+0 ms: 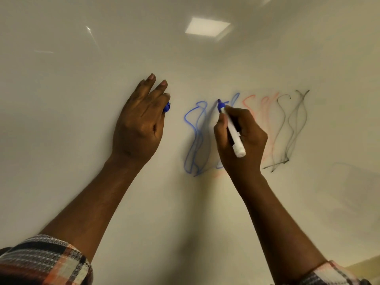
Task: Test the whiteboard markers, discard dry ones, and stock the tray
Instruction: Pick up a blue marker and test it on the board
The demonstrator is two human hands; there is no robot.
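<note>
A whiteboard point(82, 99) fills the view. My right hand point(244, 138) grips a white marker with a blue tip point(232, 128), and its tip touches the board among blue squiggles point(195, 140). Faint red squiggles point(267, 120) and grey-black squiggles point(292, 128) lie to the right of them. My left hand point(139, 120) rests against the board with two fingers straight, and it holds a blue marker cap point(167, 107) under its other fingers. No tray or other markers are in view.
A ceiling light reflection point(207, 28) shows on the upper board. Plaid sleeves point(45, 262) sit at the bottom corners. The board's left side carries no marks.
</note>
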